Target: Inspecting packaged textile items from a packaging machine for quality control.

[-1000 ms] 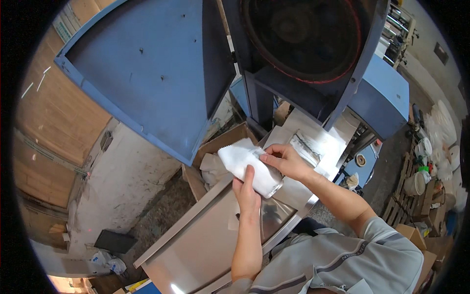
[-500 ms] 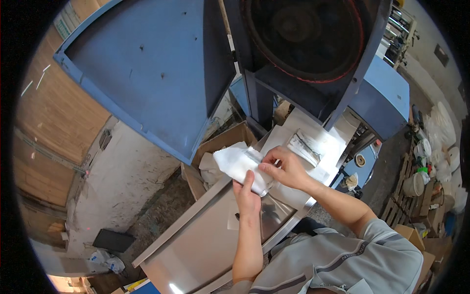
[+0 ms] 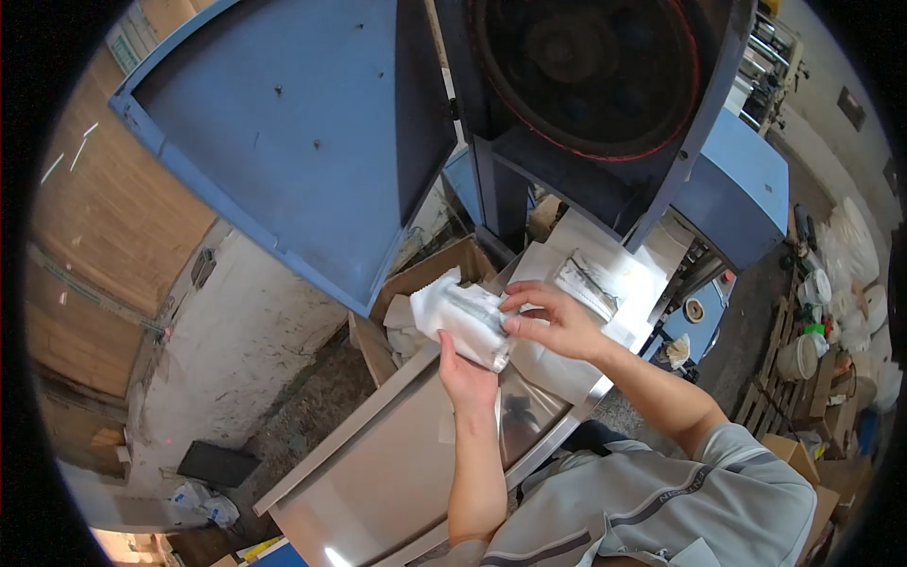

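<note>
Now that its grey-streaked face is being bared further, the white cloth (image 3: 460, 321) is seemingly being turned over the bench's (image 3: 378, 472) left edge, gripped by the left hand (image 3: 470, 383), any pinch by the right hand (image 3: 559, 323) being left unclear.

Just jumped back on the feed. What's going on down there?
A person is handling a folded white cloth with a grey smudge, above a metal table. The left hand holds it; the right hand has its fingertips at its right side. A second smudged cloth lies on pale sheets to the right. The blue door stands open.
</note>
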Demonstrator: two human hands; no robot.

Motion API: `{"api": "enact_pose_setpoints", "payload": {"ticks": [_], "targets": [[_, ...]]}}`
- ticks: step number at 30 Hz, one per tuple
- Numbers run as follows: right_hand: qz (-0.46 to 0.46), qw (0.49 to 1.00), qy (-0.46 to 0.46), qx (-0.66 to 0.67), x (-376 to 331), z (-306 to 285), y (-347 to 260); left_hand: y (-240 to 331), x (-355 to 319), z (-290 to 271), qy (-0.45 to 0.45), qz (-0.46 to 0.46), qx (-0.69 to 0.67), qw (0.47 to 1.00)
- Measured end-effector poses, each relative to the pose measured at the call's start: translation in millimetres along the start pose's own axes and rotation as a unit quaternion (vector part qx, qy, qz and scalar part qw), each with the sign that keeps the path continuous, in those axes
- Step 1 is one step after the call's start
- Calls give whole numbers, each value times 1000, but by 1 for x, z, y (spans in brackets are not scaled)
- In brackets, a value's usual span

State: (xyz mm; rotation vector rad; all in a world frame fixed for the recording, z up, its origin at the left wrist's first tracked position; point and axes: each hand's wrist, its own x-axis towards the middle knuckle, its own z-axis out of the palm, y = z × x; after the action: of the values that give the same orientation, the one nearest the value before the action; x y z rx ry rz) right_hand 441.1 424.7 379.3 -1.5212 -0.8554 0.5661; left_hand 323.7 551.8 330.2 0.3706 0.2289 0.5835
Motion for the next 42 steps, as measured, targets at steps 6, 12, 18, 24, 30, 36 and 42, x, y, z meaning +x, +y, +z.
{"api": "enact_pose_setpoints", "payload": {"ticks": [6, 12, 18, 24, 30, 36, 42], "targets": [[-120, 971, 17, -204, -22, 17, -14, 3, 3, 8, 15, 24, -33, 999], [-13, 990, 64, -128, -14, 22, -7, -7, 8, 4, 9, 38, -40, 998], [-11, 988, 36, -153, -16, 20, -3, -8, 9, 4, 7, 37, -36, 999], [2, 996, 81, -38, -16, 17, 2, -2, 13, 2, 42, 33, -41, 998], [59, 989, 130, 46, -11, -4, 12, 0, 29, -17, 47, 14, -58, 997], [103, 954, 236, 151, -5, -76, 12, 8, 31, -12, 55, 42, -29, 997], [102, 941, 282, 158, -16, -109, 16, 2, 33, -14, 57, 16, -36, 998]]}}
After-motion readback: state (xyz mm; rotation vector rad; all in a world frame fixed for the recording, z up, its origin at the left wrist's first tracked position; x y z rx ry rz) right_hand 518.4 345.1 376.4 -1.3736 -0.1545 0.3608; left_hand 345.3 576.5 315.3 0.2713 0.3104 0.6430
